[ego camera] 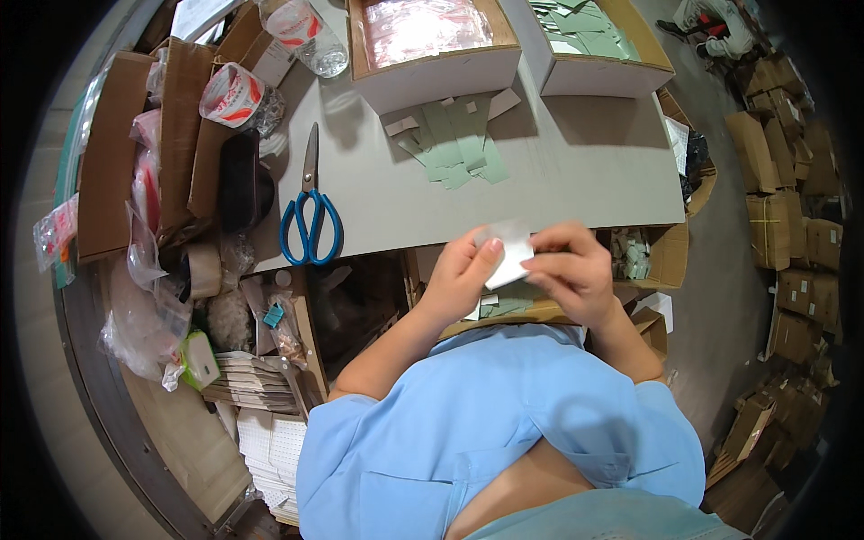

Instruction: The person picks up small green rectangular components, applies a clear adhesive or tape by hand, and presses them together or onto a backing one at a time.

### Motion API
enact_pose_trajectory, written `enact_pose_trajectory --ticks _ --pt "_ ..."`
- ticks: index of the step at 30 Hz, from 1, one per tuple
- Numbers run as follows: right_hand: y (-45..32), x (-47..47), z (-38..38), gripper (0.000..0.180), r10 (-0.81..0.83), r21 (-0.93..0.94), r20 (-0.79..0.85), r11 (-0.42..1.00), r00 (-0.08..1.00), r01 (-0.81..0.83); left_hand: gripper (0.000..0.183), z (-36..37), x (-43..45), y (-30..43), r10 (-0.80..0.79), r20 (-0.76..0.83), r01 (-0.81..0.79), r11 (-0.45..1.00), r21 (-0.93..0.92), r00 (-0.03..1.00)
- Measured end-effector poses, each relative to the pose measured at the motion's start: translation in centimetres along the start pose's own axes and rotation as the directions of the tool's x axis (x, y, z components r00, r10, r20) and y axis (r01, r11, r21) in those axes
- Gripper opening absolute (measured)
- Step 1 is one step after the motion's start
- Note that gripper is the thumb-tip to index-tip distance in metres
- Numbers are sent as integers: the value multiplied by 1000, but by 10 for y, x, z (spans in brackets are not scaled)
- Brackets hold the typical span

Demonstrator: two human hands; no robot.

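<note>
Above the table's near edge, my left hand [467, 270] grips a small white piece [511, 255], perhaps paper or a bag, with the thumb on top. The fingertips of my right hand [572, 266] touch its right edge; motion blurs them, so their hold is unclear. Beyond my hands, a loose pile of pale green paper slips [455, 138] lies on the grey table [391, 209]. To the left rest scissors with blue handles [310, 202], blades pointing away. An open box of clear plastic bags [428, 30] stands behind the slips, and another box holds green slips [587, 30].
Plastic jars [233, 98], a dark case [239, 179] and cardboard [115, 155] crowd the left side. Below the near edge are a carton with green scraps [634, 256] and stacked papers [270, 452]. Cartons [769, 229] line the floor at right; a seated person [725, 30] is far off.
</note>
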State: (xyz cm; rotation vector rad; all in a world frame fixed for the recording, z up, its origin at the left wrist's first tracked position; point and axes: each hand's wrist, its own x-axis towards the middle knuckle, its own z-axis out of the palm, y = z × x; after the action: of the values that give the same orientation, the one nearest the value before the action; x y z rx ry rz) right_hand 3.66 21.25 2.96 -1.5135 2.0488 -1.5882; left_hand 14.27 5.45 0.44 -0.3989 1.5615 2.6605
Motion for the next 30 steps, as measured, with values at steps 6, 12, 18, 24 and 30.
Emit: enact_pose_trajectory --ticks 6,12,18,24,30 --pt "5 4 -3 9 380 231 -25 902 925 -365 38 -1 2 6 -113 230 119 993 -11 967" --pt "2 5 2 10 531 274 -76 825 844 -495 32 2 2 -4 -12 65 6 995 102 998" --pt "13 -2 3 10 545 282 -32 809 838 -516 23 7 5 -7 57 -224 -32 993 111 973" --pt "15 3 -4 12 627 358 146 687 765 -632 23 -1 7 -6 36 -108 -8 968 250 994" --pt "26 -1 -1 13 652 597 178 523 737 -608 20 4 10 -3 -34 -124 37 999 17 992"
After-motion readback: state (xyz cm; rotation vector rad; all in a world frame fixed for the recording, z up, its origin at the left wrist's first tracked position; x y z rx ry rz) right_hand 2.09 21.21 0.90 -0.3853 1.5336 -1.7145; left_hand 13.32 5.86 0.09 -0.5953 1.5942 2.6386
